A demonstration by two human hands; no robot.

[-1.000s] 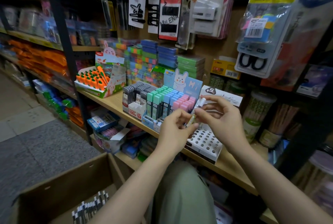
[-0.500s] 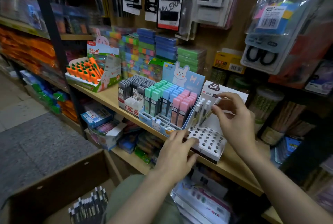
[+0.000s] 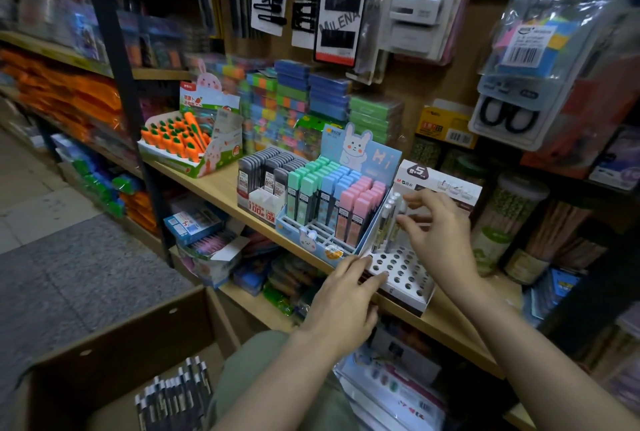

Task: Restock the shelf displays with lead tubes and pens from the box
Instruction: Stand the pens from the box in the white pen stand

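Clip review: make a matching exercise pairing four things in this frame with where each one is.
Things:
1. carrot pens
2. white pen display
3. cardboard box
4. scissors pack

Places:
A. on the floor, lower left
B. hanging at upper right
C. under the left hand
D. left end of the wooden shelf

Pairs: 1-D, 2-C, 3-A, 4-B

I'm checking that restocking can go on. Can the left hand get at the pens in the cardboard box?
Probably yes: the left hand only rests on the white pen stand's front edge, and the pens lie uncovered in the open cardboard box below it.
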